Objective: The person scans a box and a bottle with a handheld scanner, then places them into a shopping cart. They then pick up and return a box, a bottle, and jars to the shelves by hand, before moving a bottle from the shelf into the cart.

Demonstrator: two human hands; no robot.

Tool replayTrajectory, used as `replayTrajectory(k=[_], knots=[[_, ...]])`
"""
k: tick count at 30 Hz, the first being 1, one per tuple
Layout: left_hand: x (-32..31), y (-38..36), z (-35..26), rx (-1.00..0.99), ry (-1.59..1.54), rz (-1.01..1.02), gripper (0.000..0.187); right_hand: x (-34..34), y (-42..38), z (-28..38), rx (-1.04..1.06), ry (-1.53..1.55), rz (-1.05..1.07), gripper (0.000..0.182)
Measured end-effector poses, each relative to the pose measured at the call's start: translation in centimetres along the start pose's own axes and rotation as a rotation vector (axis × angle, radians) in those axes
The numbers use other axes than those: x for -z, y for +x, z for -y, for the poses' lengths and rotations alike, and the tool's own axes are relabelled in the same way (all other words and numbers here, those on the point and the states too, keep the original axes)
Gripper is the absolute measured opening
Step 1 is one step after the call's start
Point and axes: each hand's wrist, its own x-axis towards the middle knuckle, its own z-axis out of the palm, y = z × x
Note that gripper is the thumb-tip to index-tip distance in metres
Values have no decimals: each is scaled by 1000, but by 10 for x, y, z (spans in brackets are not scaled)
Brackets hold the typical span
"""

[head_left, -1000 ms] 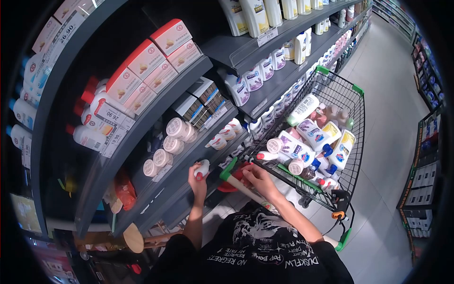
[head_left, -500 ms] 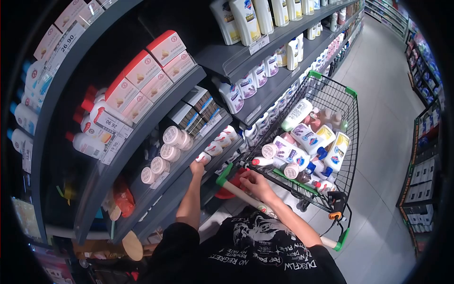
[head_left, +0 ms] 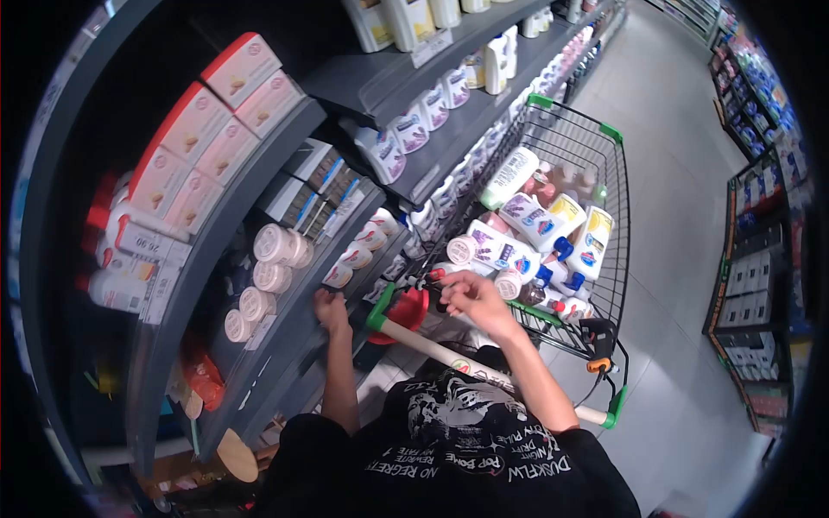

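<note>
My left hand [head_left: 331, 311] is at the shelf edge, just below the nearest of several small white jars with red marks [head_left: 337, 274]; its fingers are slightly bent and I see nothing in them. Over the near end of the shopping cart [head_left: 618, 259], my right hand [head_left: 479, 304] hovers with loosely curled fingers, a gap between thumb and fingertips, and nothing visible in it. Close to those fingertips is a red cap [head_left: 437, 274]. The cart holds lavender-labelled bottles [head_left: 496, 250], yellow-labelled bottles [head_left: 592, 243] and round pink-white tubs [head_left: 508, 283].
The cart's handle bar [head_left: 423, 344] crosses before my body, with a red basket-like object [head_left: 402, 315] under its left end. Pink boxes [head_left: 194, 121] and pale stacked tubs [head_left: 275, 244] fill the left shelves. An aisle floor [head_left: 661, 224] runs along the right, bordered by another shelf [head_left: 749, 298].
My left hand has drawn back from the small jar it was touching. My right hand has shifted slightly up over the cart's near end. The view has turned and moved right.
</note>
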Motion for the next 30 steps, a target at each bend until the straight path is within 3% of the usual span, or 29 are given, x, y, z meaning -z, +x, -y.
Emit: replayTrajectory(k=[2,3,5,7,9,11,12,15,17,24,27,30], knots=[[10,-43,-69,12,-145,87,31,32,2,11,60,-22,-134,26],[13,-60,-93,-143,-57,122,26,42,-1,26,51,-60,-232,26],[12,-96,-146,-274,-84,257,20,73,-2,39,93,-200,-336,23],[3,-130,-179,-331,-37,439,15,112,4,41,101,-465,-387,22],[-19,-154,-188,-542,84,555,12,140,5,50,7,-833,-400,26],[-29,-162,-190,-813,565,639,11,181,10,30,-3,-1293,-328,31],[-29,-161,-193,-687,721,689,11,191,9,22,-140,-1463,-247,32],[-32,-159,-189,-685,589,582,10,205,9,-20,-508,-1807,16,30],[-31,-159,-190,-689,593,579,11,201,5,-37,-592,-1899,148,31],[-29,-158,-193,-689,572,578,9,212,11,-89,-544,-2021,43,19],[-28,-156,-192,-720,564,558,8,228,7,-71,-453,-1951,63,15],[-26,-157,-191,-656,583,608,11,217,-6,-10,-345,-1831,10,18]])
